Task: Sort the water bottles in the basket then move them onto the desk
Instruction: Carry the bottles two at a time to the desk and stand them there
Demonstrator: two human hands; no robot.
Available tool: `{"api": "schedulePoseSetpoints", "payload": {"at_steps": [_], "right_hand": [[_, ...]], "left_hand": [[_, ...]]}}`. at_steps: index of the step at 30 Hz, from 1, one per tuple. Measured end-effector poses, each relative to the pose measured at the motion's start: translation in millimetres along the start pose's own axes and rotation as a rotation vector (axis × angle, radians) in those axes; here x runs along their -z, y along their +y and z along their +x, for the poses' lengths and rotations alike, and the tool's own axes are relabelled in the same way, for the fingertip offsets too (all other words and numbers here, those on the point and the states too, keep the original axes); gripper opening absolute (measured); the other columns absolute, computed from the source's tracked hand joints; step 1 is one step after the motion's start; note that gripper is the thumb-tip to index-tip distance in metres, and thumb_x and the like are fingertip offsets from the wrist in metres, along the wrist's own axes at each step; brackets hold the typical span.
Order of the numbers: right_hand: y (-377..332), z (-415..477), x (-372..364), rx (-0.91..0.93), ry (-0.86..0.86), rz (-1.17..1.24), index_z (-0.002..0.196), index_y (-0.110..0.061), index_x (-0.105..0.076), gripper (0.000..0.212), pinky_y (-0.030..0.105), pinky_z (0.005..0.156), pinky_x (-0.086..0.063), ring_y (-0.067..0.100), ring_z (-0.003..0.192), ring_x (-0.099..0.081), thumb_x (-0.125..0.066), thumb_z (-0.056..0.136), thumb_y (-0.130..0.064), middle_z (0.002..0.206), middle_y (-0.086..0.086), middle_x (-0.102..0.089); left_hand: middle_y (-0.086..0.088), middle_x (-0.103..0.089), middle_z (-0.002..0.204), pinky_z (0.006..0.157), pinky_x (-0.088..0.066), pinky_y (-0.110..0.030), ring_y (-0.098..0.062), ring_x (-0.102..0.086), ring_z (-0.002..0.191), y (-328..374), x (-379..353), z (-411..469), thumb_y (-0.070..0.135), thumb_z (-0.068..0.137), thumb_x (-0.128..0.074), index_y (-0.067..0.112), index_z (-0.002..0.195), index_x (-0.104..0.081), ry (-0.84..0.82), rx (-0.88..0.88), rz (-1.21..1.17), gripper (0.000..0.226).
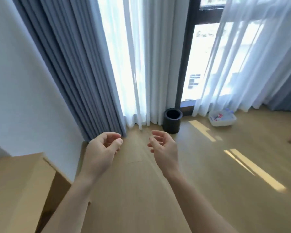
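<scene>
A: From where is the single head view looking?
B: It is looking forward and down from the person's head, facing the curtains [84, 64] and floor [208, 165].
A: How near is it sitting?
B: Both forearms are filling the foreground; the basket [222, 118] is lying far off, upper right.

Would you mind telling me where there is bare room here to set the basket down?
The wood floor is bare from the hands across to the sunlit strips. The desk top at lower left looks bare too. It is tighter by the curtains, where the black bin and white basket stand.
</scene>
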State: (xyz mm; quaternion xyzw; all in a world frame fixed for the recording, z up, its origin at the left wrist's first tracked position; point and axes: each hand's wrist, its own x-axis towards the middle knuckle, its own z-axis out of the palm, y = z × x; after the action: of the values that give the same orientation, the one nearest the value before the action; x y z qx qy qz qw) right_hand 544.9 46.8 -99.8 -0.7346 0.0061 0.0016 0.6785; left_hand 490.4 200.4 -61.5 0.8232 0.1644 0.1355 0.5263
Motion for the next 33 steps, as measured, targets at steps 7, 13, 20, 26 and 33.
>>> {"api": "schedulePoseSetpoints", "payload": {"at_steps": [7,13,20,26,33], "right_hand": [[25,65,102,-0.092,0.311,0.060,0.094,-0.025,-0.060,0.015,0.035,0.076,-0.056,0.019,0.082,-0.067,-0.057,0.086,-0.013,0.081,-0.006,-0.064],[39,165,165,-0.139,0.467,-0.004,0.087,-0.029,-0.060,0.017,0.036,0.076,-0.056,0.020,0.080,-0.067,-0.056,0.086,-0.012,0.080,-0.003,-0.065],[23,293,228,-0.179,0.585,-0.039,0.085,-0.029,-0.060,0.019,0.036,0.071,-0.054,0.016,0.074,-0.065,-0.055,0.086,-0.011,0.079,-0.001,-0.066],[33,365,268,-0.229,0.683,0.023,0.081,-0.027,-0.059,0.021,0.033,0.068,-0.052,0.013,0.069,-0.062,-0.054,0.086,-0.007,0.081,0.001,-0.065],[54,466,320,-0.243,0.666,0.062,0.083,-0.027,-0.060,0.018,0.038,0.075,-0.055,0.015,0.070,-0.064,-0.056,0.085,-0.010,0.081,0.001,-0.067]], "left_hand": [[-0.003,-0.072,0.083,0.071,-0.057,-0.030,-0.018,-0.068,0.074,39,-138,63,0.014,0.085,-0.064,0.015,0.092,-0.069,-0.316,-0.058,-0.022,0.009],[-0.002,-0.071,0.080,0.064,-0.055,-0.022,-0.006,-0.064,0.062,66,-254,150,0.010,0.085,-0.064,0.018,0.087,-0.069,-0.514,-0.070,-0.124,0.009],[-0.004,-0.072,0.078,0.063,-0.053,-0.024,-0.005,-0.062,0.059,117,-371,258,0.006,0.085,-0.062,0.015,0.086,-0.069,-0.718,-0.076,-0.177,0.012],[-0.005,-0.072,0.082,0.061,-0.053,-0.018,-0.003,-0.061,0.058,146,-444,319,0.008,0.086,-0.061,0.019,0.086,-0.067,-0.813,-0.128,-0.123,0.013],[-0.004,-0.073,0.080,0.063,-0.055,-0.022,-0.002,-0.063,0.058,174,-525,378,0.010,0.086,-0.063,0.023,0.082,-0.068,-0.784,-0.164,-0.054,0.014]]}}
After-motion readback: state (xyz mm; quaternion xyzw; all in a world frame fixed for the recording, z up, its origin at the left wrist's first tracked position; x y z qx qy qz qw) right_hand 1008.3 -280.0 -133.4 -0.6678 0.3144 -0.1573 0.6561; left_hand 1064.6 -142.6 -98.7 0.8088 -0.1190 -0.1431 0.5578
